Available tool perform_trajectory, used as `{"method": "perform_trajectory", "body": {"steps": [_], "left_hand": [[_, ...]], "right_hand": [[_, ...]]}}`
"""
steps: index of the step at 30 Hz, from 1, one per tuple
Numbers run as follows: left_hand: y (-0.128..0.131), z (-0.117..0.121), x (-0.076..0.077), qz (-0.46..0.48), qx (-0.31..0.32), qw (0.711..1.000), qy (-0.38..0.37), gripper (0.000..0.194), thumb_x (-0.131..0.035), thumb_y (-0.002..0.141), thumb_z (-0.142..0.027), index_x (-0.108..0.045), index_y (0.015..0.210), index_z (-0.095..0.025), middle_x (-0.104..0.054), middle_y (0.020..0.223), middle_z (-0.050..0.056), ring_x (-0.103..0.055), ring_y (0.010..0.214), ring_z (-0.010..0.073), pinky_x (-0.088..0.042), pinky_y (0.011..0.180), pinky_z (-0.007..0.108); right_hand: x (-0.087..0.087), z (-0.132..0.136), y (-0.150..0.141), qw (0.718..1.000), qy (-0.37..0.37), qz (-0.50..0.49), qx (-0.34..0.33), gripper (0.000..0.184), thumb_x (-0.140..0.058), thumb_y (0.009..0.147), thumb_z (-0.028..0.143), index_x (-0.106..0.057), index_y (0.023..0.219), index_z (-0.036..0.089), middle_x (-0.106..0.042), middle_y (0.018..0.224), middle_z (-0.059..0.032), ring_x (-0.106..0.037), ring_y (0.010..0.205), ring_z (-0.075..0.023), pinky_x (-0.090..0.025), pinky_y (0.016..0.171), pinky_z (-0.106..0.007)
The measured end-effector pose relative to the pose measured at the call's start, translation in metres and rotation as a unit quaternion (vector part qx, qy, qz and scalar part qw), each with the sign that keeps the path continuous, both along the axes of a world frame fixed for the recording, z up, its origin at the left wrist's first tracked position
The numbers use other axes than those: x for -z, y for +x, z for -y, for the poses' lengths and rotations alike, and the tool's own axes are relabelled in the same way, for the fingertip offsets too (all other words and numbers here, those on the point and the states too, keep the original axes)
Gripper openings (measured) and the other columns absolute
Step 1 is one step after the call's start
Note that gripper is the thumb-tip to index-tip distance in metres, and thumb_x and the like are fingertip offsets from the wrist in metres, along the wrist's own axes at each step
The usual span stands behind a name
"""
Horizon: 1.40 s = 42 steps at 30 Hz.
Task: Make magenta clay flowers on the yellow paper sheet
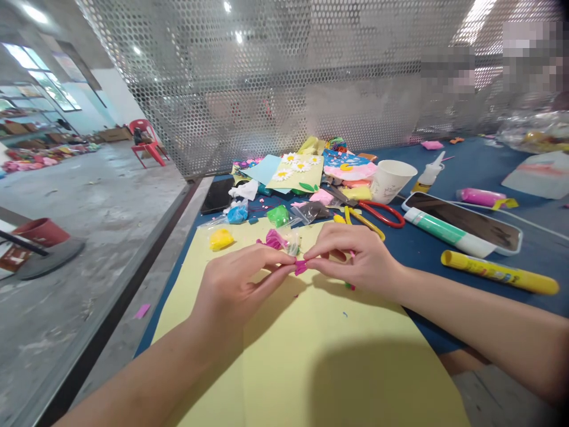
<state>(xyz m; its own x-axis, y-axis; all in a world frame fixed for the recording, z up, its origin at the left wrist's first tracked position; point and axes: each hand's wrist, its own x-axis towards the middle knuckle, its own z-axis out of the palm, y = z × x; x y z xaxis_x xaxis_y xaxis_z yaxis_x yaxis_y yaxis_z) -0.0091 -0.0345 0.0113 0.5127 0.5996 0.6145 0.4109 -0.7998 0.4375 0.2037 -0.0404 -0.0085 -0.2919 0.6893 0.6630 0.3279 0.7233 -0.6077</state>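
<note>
Over the yellow paper sheet [275,367], a small crumpled magenta piece [301,267] is pinched between both hands. My left hand [240,279] has its thumb and index finger closed on the piece's left end. From the other side, the thumb and fingertips of my right hand [351,252] grip it too. Just behind the fingers lies a larger magenta lump [275,239] beside a clear plastic bag. Soft lumps in yellow [221,239], blue [237,212] and green [278,216] sit along the sheet's far edge. Bits of pink and green show partly under my right hand.
Red-handled scissors [383,214], a paper cup [391,181] and a card with white daisies [299,171] stand or lie behind. To the right are a phone [466,220], a green-white tube [447,231] and a yellow tube [500,273]. A perforated metal panel [267,89] closes off the back.
</note>
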Motion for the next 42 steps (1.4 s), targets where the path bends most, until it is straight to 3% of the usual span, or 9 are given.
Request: {"method": "perform_trajectory", "body": {"steps": [6, 16, 22, 28, 31, 38, 42], "left_hand": [[0.003, 0.000, -0.001, -0.019, -0.030, 0.999, -0.016, 0.016, -0.066, 0.084, -0.035, -0.071, 0.098, -0.028, -0.076, 0.093, 0.000, -0.071, 0.077, 0.0175, -0.056, 0.072, 0.026], [0.001, -0.001, 0.002, -0.027, -0.016, 0.999, -0.010, 0.009, -0.066, 0.085, -0.031, -0.074, 0.086, -0.027, -0.077, 0.081, -0.002, -0.071, 0.070, 0.0166, -0.053, 0.066, 0.025], [0.001, -0.002, 0.004, -0.015, -0.021, 1.000, -0.001, 0.020, -0.069, 0.082, -0.035, -0.073, 0.100, -0.028, -0.077, 0.094, 0.000, -0.073, 0.078, 0.0184, -0.055, 0.071, 0.027], [0.001, -0.002, 0.003, -0.044, -0.008, 0.998, 0.048, 0.007, -0.068, 0.084, -0.028, -0.074, 0.088, -0.026, -0.077, 0.080, -0.003, -0.071, 0.065, 0.0142, -0.051, 0.062, 0.023], [0.001, -0.002, 0.003, -0.042, -0.012, 0.998, 0.045, 0.008, -0.069, 0.083, -0.030, -0.074, 0.089, -0.027, -0.077, 0.083, -0.002, -0.072, 0.067, 0.0151, -0.051, 0.063, 0.024], [0.000, -0.002, 0.005, -0.046, -0.018, 0.998, 0.032, 0.017, -0.067, 0.084, -0.033, -0.072, 0.099, -0.026, -0.077, 0.093, -0.001, -0.073, 0.077, 0.0168, -0.055, 0.071, 0.025], [-0.005, -0.008, 0.004, -0.074, -0.041, 0.996, 0.008, 0.020, -0.061, 0.088, -0.035, -0.071, 0.102, -0.025, -0.076, 0.098, -0.001, -0.072, 0.088, 0.0183, -0.054, 0.078, 0.027]], "right_hand": [[0.002, -0.002, 0.001, 0.999, 0.039, 0.003, -0.006, 0.009, -0.065, 0.084, 0.017, -0.074, 0.081, 0.017, -0.063, 0.064, -0.0020, -0.053, 0.057, -0.0097, -0.039, 0.049, -0.021], [0.004, -0.002, 0.000, 0.999, 0.044, 0.022, 0.003, 0.008, -0.068, 0.084, 0.022, -0.074, 0.085, 0.018, -0.063, 0.063, -0.0021, -0.053, 0.058, -0.0102, -0.038, 0.048, -0.021], [0.003, -0.002, -0.001, 0.998, 0.057, 0.011, 0.002, 0.010, -0.066, 0.085, 0.018, -0.074, 0.080, 0.018, -0.064, 0.062, -0.0022, -0.051, 0.054, -0.0097, -0.039, 0.049, -0.022], [0.005, 0.001, -0.003, 0.998, 0.059, -0.008, -0.016, 0.007, -0.069, 0.083, 0.017, -0.075, 0.082, 0.016, -0.064, 0.063, -0.0022, -0.050, 0.055, -0.0084, -0.040, 0.049, -0.020], [0.005, 0.002, -0.004, 0.998, 0.058, -0.007, -0.014, 0.007, -0.068, 0.083, 0.016, -0.075, 0.080, 0.015, -0.064, 0.062, -0.0023, -0.050, 0.055, -0.0084, -0.040, 0.050, -0.020], [0.003, -0.001, 0.000, 0.999, 0.028, 0.016, -0.009, 0.011, -0.066, 0.085, 0.019, -0.076, 0.081, 0.017, -0.064, 0.063, -0.0022, -0.050, 0.055, -0.0090, -0.039, 0.051, -0.021], [0.003, -0.010, 0.011, 0.992, -0.071, 0.102, -0.016, 0.010, -0.068, 0.083, 0.023, -0.077, 0.081, 0.020, -0.065, 0.064, -0.0006, -0.052, 0.055, -0.0082, -0.036, 0.050, -0.020]]}}
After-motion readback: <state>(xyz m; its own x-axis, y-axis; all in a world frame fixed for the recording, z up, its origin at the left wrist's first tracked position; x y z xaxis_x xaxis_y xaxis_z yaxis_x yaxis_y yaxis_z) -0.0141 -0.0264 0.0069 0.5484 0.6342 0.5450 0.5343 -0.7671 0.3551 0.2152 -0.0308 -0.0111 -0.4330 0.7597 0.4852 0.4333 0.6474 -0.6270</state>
